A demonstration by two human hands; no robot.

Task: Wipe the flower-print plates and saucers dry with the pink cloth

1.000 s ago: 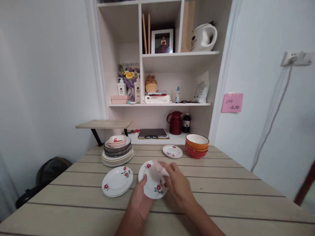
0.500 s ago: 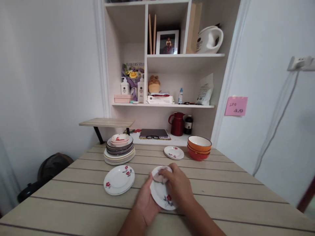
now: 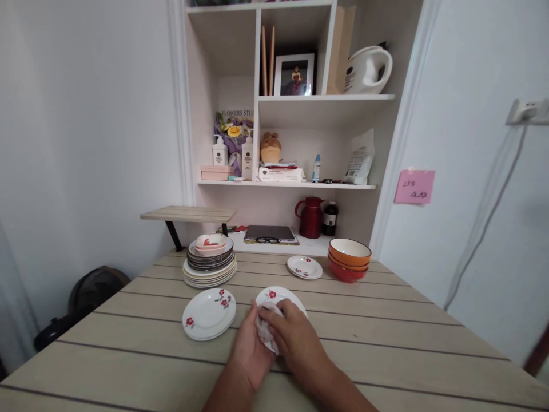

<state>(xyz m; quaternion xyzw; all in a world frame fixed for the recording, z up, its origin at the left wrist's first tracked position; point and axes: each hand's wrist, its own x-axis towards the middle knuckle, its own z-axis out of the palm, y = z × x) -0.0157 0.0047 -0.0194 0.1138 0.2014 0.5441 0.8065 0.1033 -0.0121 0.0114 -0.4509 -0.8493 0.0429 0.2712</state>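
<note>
Orange and red bowls (image 3: 349, 261) stand beyond the hand-held plate (image 3: 281, 293).

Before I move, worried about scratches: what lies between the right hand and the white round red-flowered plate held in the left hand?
The head view shows a crumpled whitish cloth or tissue between the right hand and plate.

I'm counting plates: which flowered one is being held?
The plate in the left hand, with a cloth in the right hand against it; the other flowered plates lie stacked on the table.
</note>
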